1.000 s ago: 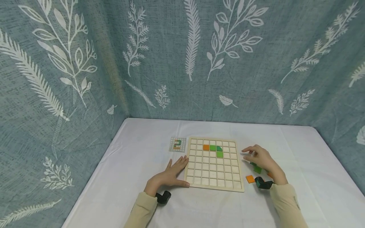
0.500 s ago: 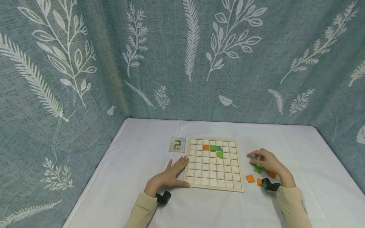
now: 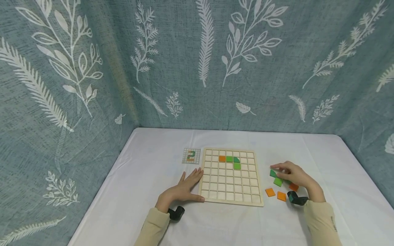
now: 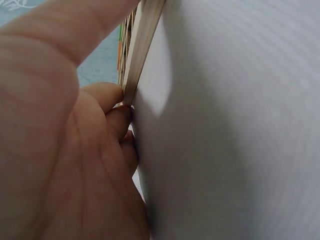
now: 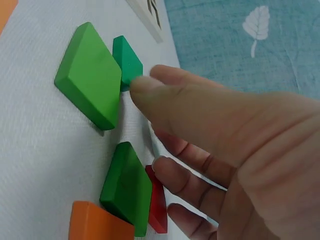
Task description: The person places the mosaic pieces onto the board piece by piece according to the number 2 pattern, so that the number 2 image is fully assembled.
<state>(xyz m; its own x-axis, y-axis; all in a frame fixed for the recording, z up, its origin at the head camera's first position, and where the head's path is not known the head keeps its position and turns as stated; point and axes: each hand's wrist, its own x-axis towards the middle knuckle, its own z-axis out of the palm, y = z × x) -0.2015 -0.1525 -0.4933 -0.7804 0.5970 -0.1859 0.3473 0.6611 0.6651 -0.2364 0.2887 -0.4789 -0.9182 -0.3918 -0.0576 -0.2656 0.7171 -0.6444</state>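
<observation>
A wooden grid board [image 3: 214,186] lies on the white table, with an orange square tile [image 3: 222,158], two light green square tiles and a dark green curved tile [image 3: 236,160] in its upper cells. My left hand [image 3: 184,188] rests spread along the board's left edge; in the left wrist view its fingers touch the frame. My right hand [image 3: 293,173] hovers over the loose tiles right of the board. Its thumb and index finger are beside a teal-green tile [image 5: 126,62] lying on the cloth, without a visible grip. Part of that tile is hidden by the thumb.
Close to the right hand lie a light green tile [image 5: 90,77], a darker green tile [image 5: 127,190], a red piece [image 5: 157,200] and several orange tiles [image 3: 281,196]. A small gridded pattern card [image 3: 191,156] lies left of the board. A patterned curtain [image 3: 184,68] hangs behind.
My right hand has moved right, away from the board's edge and over the loose tiles, uncovering orange ones. My left hand and the tiles on the board have stayed put.
</observation>
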